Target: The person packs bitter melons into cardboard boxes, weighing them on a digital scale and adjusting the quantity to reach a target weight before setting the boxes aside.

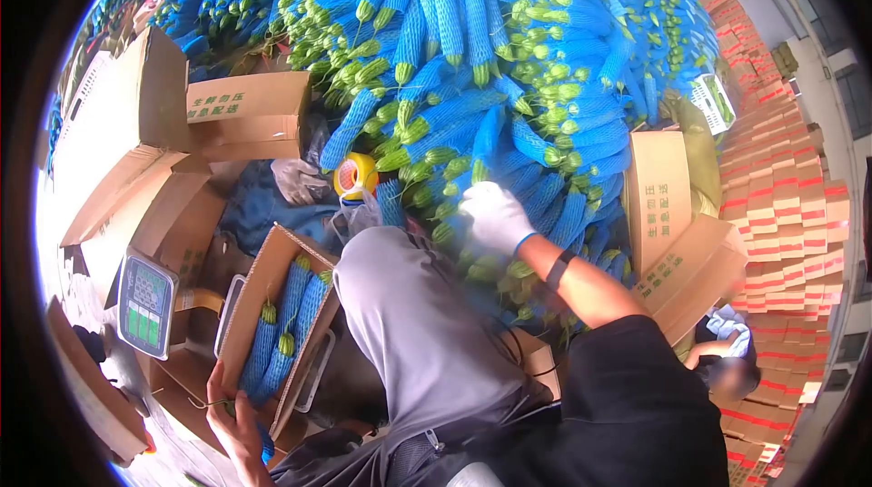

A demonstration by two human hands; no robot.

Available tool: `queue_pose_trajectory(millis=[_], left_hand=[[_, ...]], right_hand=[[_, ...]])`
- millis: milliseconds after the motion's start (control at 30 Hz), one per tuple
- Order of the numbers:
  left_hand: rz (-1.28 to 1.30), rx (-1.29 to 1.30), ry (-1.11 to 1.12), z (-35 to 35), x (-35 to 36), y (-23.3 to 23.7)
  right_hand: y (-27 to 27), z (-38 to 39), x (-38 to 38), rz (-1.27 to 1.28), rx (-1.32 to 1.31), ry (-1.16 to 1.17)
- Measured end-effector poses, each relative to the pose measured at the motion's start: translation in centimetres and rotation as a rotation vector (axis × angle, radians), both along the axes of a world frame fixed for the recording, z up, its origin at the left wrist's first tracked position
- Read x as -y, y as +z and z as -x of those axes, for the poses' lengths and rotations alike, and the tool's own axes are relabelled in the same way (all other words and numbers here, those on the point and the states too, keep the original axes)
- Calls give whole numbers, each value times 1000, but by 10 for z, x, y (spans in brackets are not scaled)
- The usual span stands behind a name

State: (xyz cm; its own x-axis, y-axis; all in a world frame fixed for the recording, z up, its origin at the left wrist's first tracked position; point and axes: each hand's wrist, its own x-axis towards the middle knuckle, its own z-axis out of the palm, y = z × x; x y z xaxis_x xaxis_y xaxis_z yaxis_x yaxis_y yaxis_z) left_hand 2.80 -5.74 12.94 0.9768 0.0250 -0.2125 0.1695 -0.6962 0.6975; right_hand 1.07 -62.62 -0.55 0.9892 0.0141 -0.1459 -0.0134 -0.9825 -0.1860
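Note:
My right hand (495,217), in a white glove, reaches into the heap and closes on the green end of a bitter gourd (488,134) in a blue foam net, slightly blurred. Around it lie many more netted gourds (450,128), green tips showing. Bare, my left hand (234,428) grips the near left edge of an open cardboard box (313,339), fingers outside and thumb toward the inside. A thin stem and a bit of green show at its fingers; what they belong to is partly hidden. Inside the box, several netted gourds (289,305) lie lengthwise.
Left of the box stands a scale display (147,305). A yellow tape roll (355,176) lies beyond my knee. Open cartons (245,110) stand at left and others (660,196) at right. Flattened cardboard stacks (781,214) line the far right, with another person (727,355) before them.

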Motion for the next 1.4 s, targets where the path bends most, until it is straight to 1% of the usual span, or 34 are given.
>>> queue_pose_trajectory(millis=[67,100,167,200,267,300,333,400,433,467,533,567,600,633,667,733,767,800,867,933,1000,1067,1100,1167,1200,1233,1267,1333,1367,1400], left_hand=[[14,6,4,0,-5,-3],[6,10,-6,-1,-6,-3],[6,16,-17,-3,-6,-6],[10,25,-19,-3,-6,-8],[13,33,-18,-3,-9,-10],[16,49,-20,-3,-10,-11],[20,63,-25,-3,-10,-12],[13,56,-26,-4,-12,-12],[4,51,-24,-5,-14,-12],[4,47,-29,-5,-16,-12],[19,52,-49,-5,-21,-16],[22,38,-66,-6,-22,-18],[31,79,-80,-6,-22,-20],[42,122,-93,-7,-21,-22],[46,110,-111,-6,-21,-21],[33,1,-78,-8,-21,-19],[21,41,-98,-8,-20,-20],[19,33,-118,-7,-18,-19],[-2,48,-159,-8,-15,-17],[-46,96,-219,-10,-28,-30],[-84,155,-272,-11,-30,-34],[-193,107,-257,-8,-16,-25],[-268,108,-290,-7,-10,-18],[-296,99,-303,-4,6,-7],[-317,82,-312,-3,17,-1],[-347,-44,-296,-3,37,18],[-345,-29,-298,-6,39,20],[-431,110,-475,-5,35,18],[-390,266,-515,-5,41,14],[-394,276,-510,-4,48,15]], right_hand=[[-20,3,-9,15,336,102],[-25,3,-11,13,336,93],[-27,-6,-7,-264,452,-9],[-26,-11,-4,-260,453,-10],[-25,-21,-1,-410,540,-402],[-24,-21,1,-466,491,-560],[-33,-21,7,-463,488,-564],[-63,-22,21,-552,495,-825],[-56,-21,21,-562,369,-902],[-57,-18,22,-560,368,-908],[-58,-5,26,-523,97,-871],[-65,3,27,-588,67,-842],[-73,10,25,-653,39,-815],[-67,16,19,-652,-20,-791],[-64,24,10,-654,-79,-767],[-79,41,-6,-491,-29,-609],[-73,50,-15,-506,-47,-599],[-72,60,-21,-519,5,-542],[-65,73,-26,-495,46,-503],[-48,84,-23,-515,57,-570],[-40,95,-11,-531,78,-629],[-34,107,9,-551,254,-789],[-31,112,23,-507,336,-842],[-52,125,72,-432,535,-936],[-88,130,110,-572,578,-1070],[-72,128,130,-778,538,-1253],[-78,125,157,-988,628,-1350],[-85,127,205,-1290,678,-1463],[-97,129,234,-1298,686,-1457],[-115,131,264,-1373,672,-1504]])
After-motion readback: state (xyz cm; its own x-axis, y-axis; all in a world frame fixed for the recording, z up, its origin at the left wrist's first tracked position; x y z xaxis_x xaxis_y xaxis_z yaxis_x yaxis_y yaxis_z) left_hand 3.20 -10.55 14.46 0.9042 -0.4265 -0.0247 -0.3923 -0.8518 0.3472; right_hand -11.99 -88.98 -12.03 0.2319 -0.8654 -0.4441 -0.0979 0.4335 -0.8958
